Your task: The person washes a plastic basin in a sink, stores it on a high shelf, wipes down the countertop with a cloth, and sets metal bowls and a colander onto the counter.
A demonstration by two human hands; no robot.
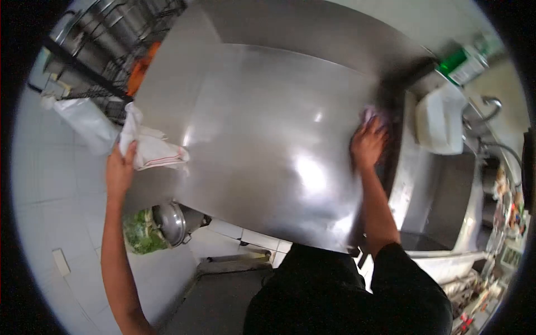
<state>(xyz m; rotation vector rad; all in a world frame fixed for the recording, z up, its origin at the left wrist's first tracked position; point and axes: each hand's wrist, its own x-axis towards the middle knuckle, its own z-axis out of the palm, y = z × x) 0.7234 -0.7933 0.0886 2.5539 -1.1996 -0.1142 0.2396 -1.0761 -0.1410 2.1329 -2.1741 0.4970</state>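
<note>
right hand [368, 146] reaches forward, palm down over a cloth [368, 113].

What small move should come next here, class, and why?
Probably, the right hand should draw the pinkish cloth leftward across the steel tabletop: hand and cloth are near its right edge, while the left hand holds a white cloth at the opposite side.

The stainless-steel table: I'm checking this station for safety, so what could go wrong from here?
The red-striped white towel in the left grip is at the left edge of the stainless-steel table, so it might drop. The cloth under the right grip is near the right edge and could slide off.
</note>
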